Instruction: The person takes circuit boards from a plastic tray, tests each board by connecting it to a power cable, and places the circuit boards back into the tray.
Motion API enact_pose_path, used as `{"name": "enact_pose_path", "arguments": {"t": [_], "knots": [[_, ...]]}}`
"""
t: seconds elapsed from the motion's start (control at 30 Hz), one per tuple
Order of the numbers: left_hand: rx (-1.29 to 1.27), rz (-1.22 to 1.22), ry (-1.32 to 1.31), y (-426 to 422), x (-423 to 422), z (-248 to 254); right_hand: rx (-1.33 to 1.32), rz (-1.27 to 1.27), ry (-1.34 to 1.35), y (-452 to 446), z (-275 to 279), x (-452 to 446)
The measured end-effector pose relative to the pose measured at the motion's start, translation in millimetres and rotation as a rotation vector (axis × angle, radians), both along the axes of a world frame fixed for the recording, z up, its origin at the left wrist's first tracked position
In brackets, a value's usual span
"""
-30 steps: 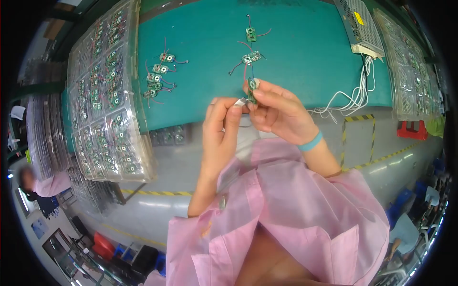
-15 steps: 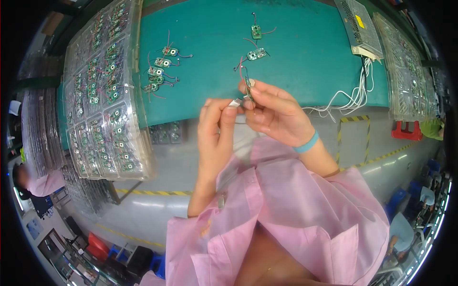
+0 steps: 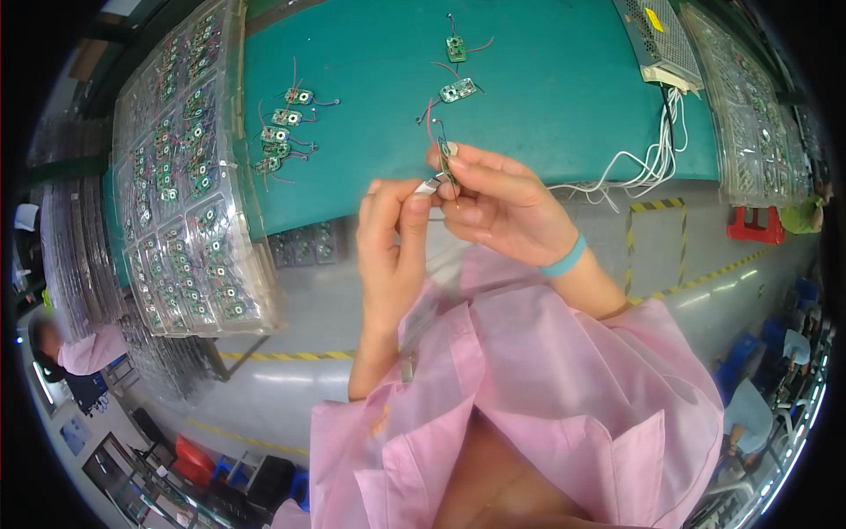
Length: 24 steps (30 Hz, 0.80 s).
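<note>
Thin circuit board (image 3: 447, 164) and metal-tipped plug (image 3: 427, 187) sit in separate hands (image 3: 511, 210).

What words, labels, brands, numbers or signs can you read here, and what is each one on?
No text is readable.
Yellow label on the metal box: too small to read.
Circuit board in the right hand: any print is too small to read.
Striped floor tape: yellow and black, no words visible.

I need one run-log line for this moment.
left hand: pinching small white-and-metal piece | right hand: holding green circuit board | contact between held items: unclear | teal mat: wired boards
</note>
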<state>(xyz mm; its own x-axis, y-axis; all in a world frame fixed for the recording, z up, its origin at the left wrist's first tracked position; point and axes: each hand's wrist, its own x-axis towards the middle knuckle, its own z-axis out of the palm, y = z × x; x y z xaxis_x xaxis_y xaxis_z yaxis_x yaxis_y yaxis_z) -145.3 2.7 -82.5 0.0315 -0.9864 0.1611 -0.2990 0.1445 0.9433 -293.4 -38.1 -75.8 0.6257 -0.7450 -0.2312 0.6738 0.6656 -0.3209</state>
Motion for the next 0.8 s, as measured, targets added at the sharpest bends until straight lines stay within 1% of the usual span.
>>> {"name": "enact_pose_path", "arguments": {"t": [0.13,0.3,0.43,0.6,0.8], "knots": [[0.002,-0.005,0.042,0.0,-1.0,-0.1,0.013,0.007,-0.015,-0.5,0.8,-1.2],[-0.001,-0.022,-0.023,-0.6,0.9,1.4,-0.094,0.007,0.1,0.4,4.4,-0.5],[-0.066,0.027,-0.201,-3.0,0.8,6.9,-0.179,-0.023,0.24,5.3,3.4,6.2],[-0.049,0.061,-0.233,-3.6,1.2,9.3,-0.223,-0.016,0.28,8.2,2.2,11.5],[-0.085,0.002,-0.108,-5.9,12.2,-2.1,-0.213,0.075,0.278,5.9,0.4,9.7]]}}
